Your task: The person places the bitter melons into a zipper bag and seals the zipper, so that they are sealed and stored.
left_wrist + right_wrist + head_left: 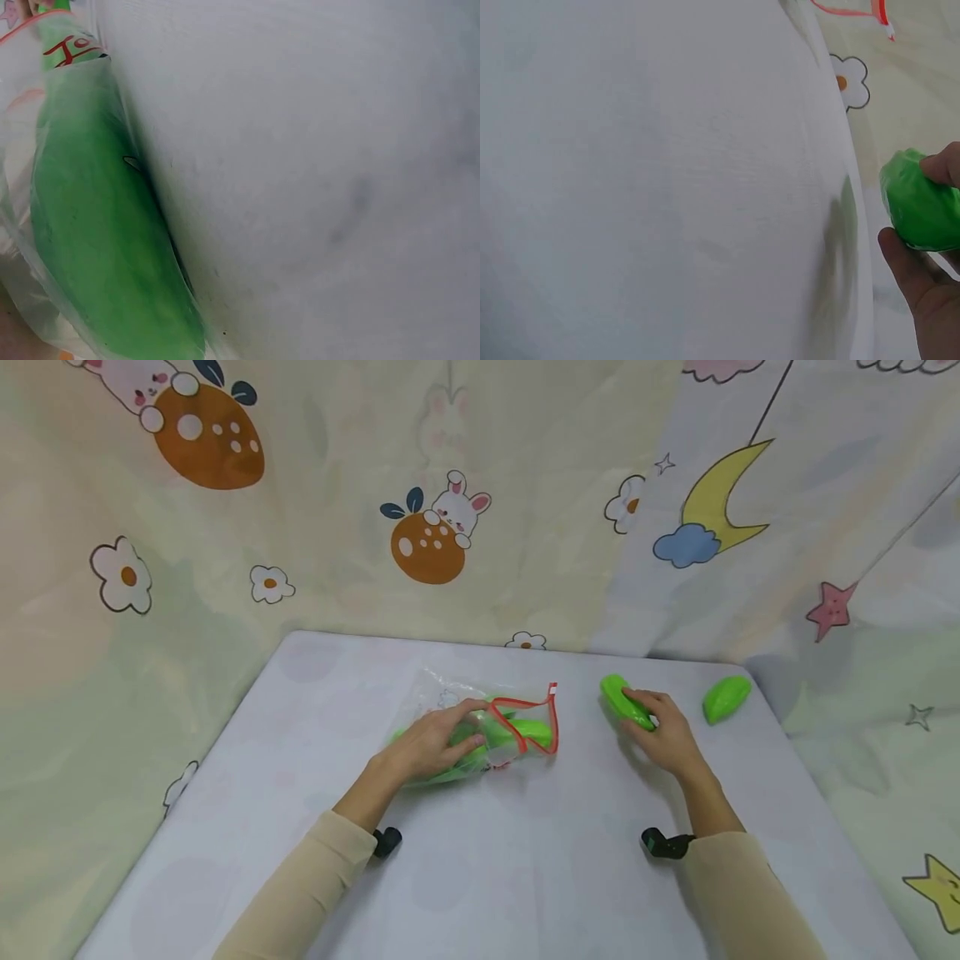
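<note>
A clear zip bag with a red-edged mouth lies on the table, with bright green, vegetable-like pieces inside. My left hand grips the bag near its mouth, thumb on the near side and fingers over the top. Close up in the left wrist view, a long green piece shows through the plastic. To the right of the bag, my right hand holds a glossy, elongated green piece between thumb and fingers. The right wrist view shows this piece raised off the table, its exact kind unclear.
Another green piece, pointed at one end, lies near the far right corner of the white table. Behind the table hangs a patterned cloth. Small black devices sit at both wrists.
</note>
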{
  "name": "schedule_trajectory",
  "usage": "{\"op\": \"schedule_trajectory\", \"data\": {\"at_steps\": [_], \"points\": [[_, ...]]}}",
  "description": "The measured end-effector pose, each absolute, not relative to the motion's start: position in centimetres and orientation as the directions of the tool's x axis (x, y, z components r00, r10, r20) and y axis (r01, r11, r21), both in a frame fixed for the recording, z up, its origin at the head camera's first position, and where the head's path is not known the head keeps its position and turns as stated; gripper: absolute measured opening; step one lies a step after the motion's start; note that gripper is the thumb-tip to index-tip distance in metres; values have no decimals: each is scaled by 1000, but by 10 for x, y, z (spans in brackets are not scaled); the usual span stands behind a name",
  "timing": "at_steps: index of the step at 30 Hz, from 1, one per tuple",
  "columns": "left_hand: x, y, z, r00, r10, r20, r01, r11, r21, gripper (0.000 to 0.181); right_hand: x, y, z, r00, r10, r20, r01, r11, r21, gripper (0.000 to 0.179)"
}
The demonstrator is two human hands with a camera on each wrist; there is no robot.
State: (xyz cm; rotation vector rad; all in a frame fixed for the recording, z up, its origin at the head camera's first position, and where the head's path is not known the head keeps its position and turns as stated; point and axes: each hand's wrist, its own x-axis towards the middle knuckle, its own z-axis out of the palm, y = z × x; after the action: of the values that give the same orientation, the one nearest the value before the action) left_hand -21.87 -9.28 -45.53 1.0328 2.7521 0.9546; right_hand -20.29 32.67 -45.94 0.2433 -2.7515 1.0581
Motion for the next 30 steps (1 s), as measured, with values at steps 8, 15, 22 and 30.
{"op": "schedule_trajectory", "data": {"at_steps": [8, 15, 22, 30], "points": [[-221, -93, -455, -764, 623, 166, 593, 578, 561, 55, -201, 320, -465, -956, -128, 264, -280, 667, -691, 52], [-223, -92, -454, -757, 628, 183, 602, 560, 569, 54, -197, 317, -461, -948, -138, 286, -306, 640, -705, 52], [-222, -91, -455, -769, 617, 165, 584, 574, 575, 55, -192, 311, -461, -941, -178, 289, -338, 566, -751, 52], [-220, -93, -456, -775, 612, 159, 577, 581, 575, 55, -187, 305, -462, -935, -251, 252, -349, 509, -787, 50]]}}
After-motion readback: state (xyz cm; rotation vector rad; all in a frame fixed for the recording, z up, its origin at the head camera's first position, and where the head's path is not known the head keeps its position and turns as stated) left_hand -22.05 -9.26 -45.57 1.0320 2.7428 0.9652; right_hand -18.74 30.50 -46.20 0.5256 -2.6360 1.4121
